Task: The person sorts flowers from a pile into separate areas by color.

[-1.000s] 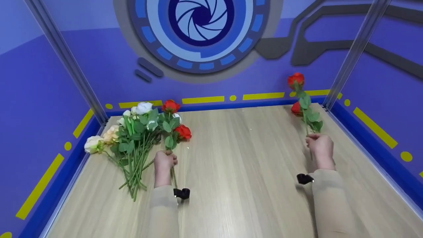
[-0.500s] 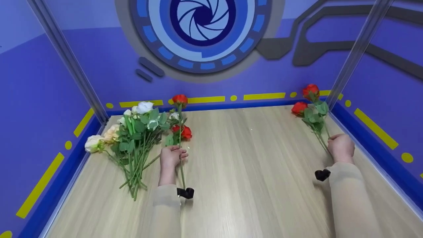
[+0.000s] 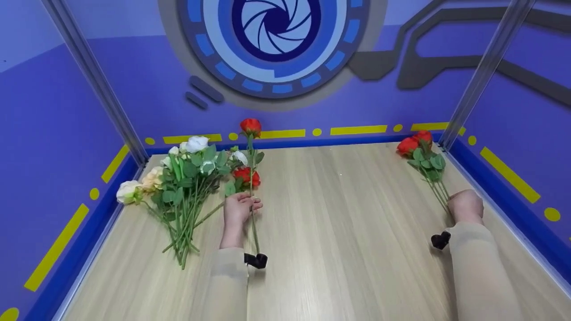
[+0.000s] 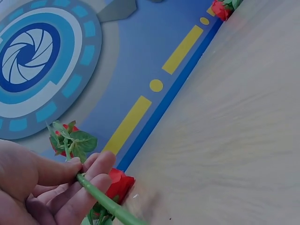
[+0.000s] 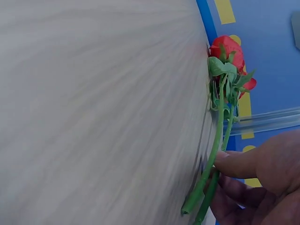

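Observation:
My left hand [image 3: 238, 209] pinches the green stem of a red rose [image 3: 250, 127] between thumb and fingers. In the head view this rose stands raised in front of a second red rose [image 3: 246, 177], which lies at the right edge of a flower pile. The left wrist view shows the thumb pressing the held stem [image 4: 107, 199]. At the far right, two red roses lie side by side, the nearer-left one [image 3: 407, 147] with its bloom touching the other [image 3: 423, 137]. My right hand [image 3: 466, 206] holds a stem [image 5: 211, 190] low down, thumb against it.
White and cream flowers [image 3: 196, 144] with crossed green stems [image 3: 183, 232] lie on the left of the wooden table [image 3: 330, 232]. Blue printed walls [image 3: 312, 116] enclose the back and both sides. Each sleeve carries a small black camera [image 3: 255, 260].
My right hand has moved right and lowered its rose beside the other red one. My left hand has shifted right, drawing its rose off the pile and raising the bloom.

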### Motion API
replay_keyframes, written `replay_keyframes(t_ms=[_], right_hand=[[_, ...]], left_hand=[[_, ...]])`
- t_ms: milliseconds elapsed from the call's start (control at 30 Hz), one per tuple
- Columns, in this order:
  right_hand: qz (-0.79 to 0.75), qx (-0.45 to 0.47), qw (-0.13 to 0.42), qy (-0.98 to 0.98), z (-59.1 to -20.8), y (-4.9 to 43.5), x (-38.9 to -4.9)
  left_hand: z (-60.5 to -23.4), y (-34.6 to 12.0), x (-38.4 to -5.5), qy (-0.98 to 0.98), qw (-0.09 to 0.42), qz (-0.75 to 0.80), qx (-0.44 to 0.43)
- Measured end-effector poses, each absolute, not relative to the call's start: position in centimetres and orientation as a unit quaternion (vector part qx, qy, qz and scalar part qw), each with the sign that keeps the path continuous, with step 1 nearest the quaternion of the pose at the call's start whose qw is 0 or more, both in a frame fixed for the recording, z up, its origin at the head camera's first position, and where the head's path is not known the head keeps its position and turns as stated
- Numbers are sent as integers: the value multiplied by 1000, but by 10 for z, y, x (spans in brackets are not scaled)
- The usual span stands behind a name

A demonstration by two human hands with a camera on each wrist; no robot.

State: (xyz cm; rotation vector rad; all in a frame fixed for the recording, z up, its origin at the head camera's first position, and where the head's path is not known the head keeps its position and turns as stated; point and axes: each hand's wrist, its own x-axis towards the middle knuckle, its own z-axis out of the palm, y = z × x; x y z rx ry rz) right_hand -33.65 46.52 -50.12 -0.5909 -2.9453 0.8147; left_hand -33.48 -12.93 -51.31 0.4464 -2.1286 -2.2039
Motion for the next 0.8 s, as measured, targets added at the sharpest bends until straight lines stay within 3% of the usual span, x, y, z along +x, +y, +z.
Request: replay_keyframes(t_ms=[400,600,800], right_hand=[[230,-213,-5,-949,-490,443,-342],[236,-204,48,-949,-482,401,-358],[274,-95,107,-951,-487,338,-363]], left_hand=[[-509,-114,-335,-646,19,-752,132],[-510,-109,-334,-644,19,-755,122],[-509,-100,-332,-643,23,-758,107]])
